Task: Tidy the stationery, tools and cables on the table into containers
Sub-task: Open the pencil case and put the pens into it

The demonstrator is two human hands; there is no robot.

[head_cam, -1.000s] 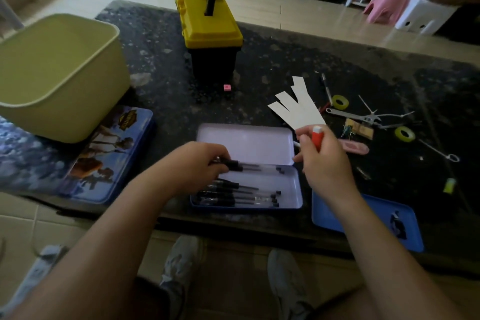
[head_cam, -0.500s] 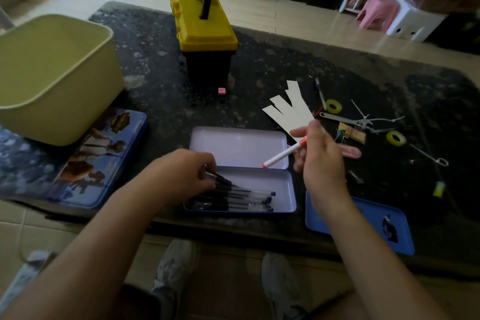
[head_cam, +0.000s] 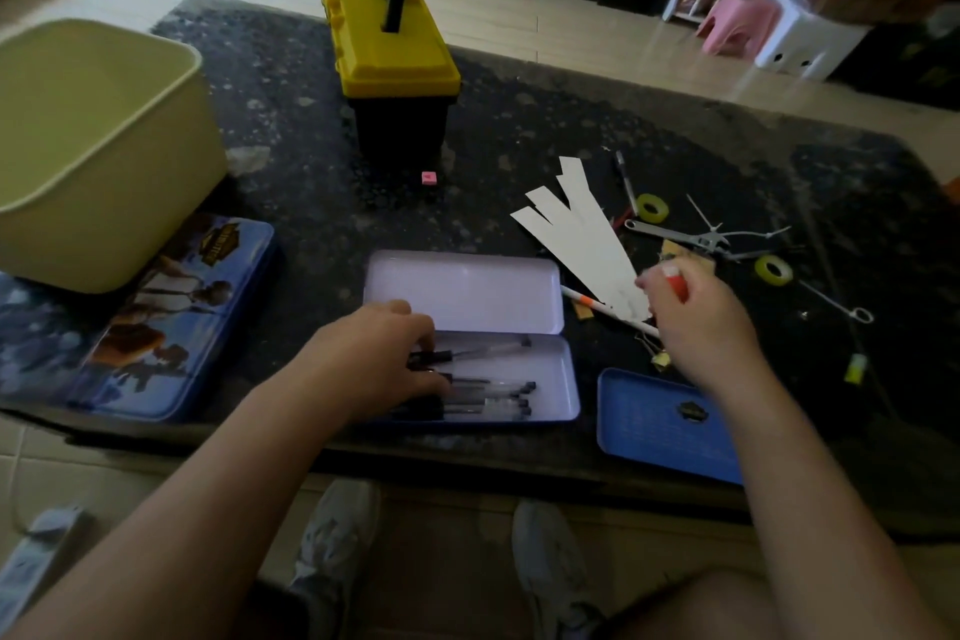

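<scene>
Near edge of desk, centre: pencil tin lying open, lid flat toward the far side. The near half holds a row of black pens, tips toward the right edge.
Left hand is inside the tin at its left end. Fingers are curled down over the pens' caps with the thumb underneath, pinching at least one pen.
Near edge, right of the tin: blue tray with one small dark thing in it, too small to identify.
Right hand is above the desk beyond the tray, blurred. Thumb and forefinger are pressed together on a small red-tipped thing; the other fingers are curled.
White pen with an orange band lies on the desk just right of the tin's lid, partly under the paper strips. I cannot tell whether the hand touches it.
Left side, near edge: closed printed blue tin. The yellow-green tub sits partly on it, and nothing shows inside the tub.
Toward the right edge: two tape rolls, a wrench and cable ties.
Far edge: yellow toolbox, shut, with a pink cube on the desk before it.
Change: half a second ago the right hand held a white pen raised over the tin's right end. Now the hand is farther right, clear of the tin. The left hand remains on the pens.
</scene>
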